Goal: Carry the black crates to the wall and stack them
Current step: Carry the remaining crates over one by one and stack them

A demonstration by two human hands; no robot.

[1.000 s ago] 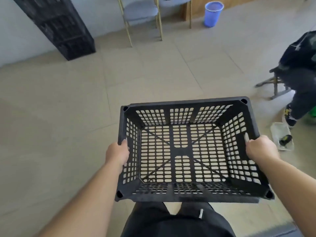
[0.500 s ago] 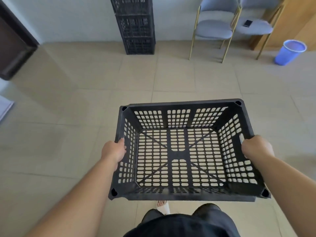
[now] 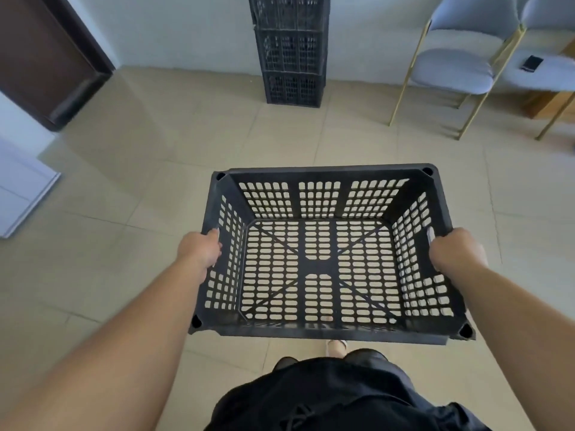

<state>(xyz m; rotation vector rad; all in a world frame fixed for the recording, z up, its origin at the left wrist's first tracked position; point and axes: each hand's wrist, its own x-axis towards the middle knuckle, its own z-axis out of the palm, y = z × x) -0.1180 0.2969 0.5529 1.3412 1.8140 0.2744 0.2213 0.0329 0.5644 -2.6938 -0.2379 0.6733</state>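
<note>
I carry an empty black perforated crate [image 3: 329, 329] level in front of my waist. My left hand [image 3: 200, 248] grips its left wall at the handle slot, and my right hand [image 3: 455, 248] grips the right wall the same way. Straight ahead, a stack of black crates [image 3: 291, 54] stands against the pale wall; its top runs out of view.
Two grey chairs [image 3: 454, 70] with gold legs stand at the right by the wall; a phone [image 3: 532, 63] lies on the farther seat. A dark door [image 3: 40, 57] is at the left, with a white cabinet [image 3: 18, 188] nearer me. Tiled floor lies between me and the stack.
The view has swung left until the stack is straight ahead, and it has come closer. The seated person and blue bucket have left the view. Both hands keep their hold.
</note>
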